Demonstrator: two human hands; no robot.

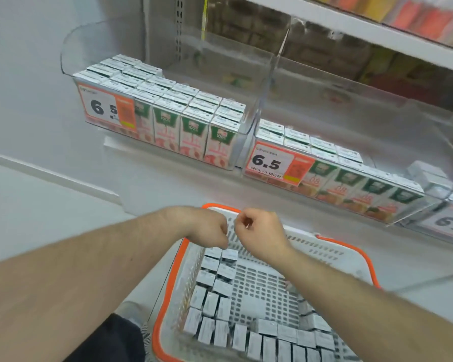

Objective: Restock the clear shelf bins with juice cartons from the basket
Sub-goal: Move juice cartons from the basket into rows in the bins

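A white basket with an orange rim (364,254) stands below the shelf. Juice cartons (211,304) stand upright in it along the left wall and the near side. My left hand (209,229) and my right hand (258,231) hover close together over the basket's far left corner, both with curled fingers and nothing visible in them. The left fingertips are just above the farthest carton (230,254). On the shelf, the left clear bin (68,45) holds red-and-green cartons (168,121). The right clear bin (450,163) holds orange-and-green cartons (351,184).
Orange price tags reading 6.5 (271,163) hang on the bin fronts. A third bin (447,218) shows at the far right edge. A higher shelf (377,30) carries blurred packages. The basket's middle floor (262,288) is bare, and the wall is at left.
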